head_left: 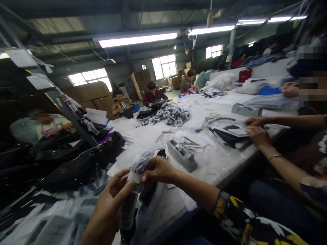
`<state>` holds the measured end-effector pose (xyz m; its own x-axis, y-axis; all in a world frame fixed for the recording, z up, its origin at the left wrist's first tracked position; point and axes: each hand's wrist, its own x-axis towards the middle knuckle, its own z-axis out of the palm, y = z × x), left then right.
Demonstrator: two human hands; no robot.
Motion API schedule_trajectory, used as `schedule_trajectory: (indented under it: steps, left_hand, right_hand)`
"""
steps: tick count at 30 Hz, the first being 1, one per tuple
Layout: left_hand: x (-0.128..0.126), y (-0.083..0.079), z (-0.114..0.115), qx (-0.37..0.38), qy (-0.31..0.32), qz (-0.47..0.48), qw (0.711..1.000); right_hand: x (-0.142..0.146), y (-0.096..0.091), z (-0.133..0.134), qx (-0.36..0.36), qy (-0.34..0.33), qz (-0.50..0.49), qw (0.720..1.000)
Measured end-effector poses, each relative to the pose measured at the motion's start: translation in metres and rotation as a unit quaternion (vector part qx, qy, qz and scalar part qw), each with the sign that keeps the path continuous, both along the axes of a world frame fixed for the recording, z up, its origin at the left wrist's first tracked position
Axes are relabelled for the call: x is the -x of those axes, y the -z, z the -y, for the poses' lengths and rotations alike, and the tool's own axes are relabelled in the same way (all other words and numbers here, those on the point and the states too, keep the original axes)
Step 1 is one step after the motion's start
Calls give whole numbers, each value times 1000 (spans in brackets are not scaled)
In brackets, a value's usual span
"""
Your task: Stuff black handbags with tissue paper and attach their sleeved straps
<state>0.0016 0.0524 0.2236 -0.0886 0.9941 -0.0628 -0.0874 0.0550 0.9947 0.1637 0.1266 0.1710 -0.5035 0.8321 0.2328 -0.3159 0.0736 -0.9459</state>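
Evidently shared, a long white-topped work table point(217, 158) stretches away under scattered materials. Left of it slumps a mound of studded black fabric bags point(74, 170); farther along lies a heap of grey-and-white coiled rings point(170, 115), perhaps piled centrally for common reach. Nearest the camera, a slender bundle wrapped in clear plastic point(141, 163) is held aslant between both hands. The left hand point(108, 200) curls round its lower part, seemingly to steady it, while the right hand point(159, 169) pinches it narrowly higher up, probably for finer control. Just beyond stands a grey tape dispenser point(181, 154), likely kept close for convenience. Smallest, a flat white band point(135, 177) crosses the bundle between the fingertips, its far side hidden
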Motion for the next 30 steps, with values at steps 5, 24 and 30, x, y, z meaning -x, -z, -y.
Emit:
schedule_trajectory:
  steps: [5,24,30]
  left_hand:
    - [0,-3,0,23,-5,24,999]
    - [11,7,-2,-144,-24,-198,969]
    - [38,37,13,-185,-107,-242,947]
  right_hand:
    - [-1,0,1,-49,84,40,994]
    - [10,-25,36,13,139,-93,986]
    - [21,-30,16,-1,121,-102,987]
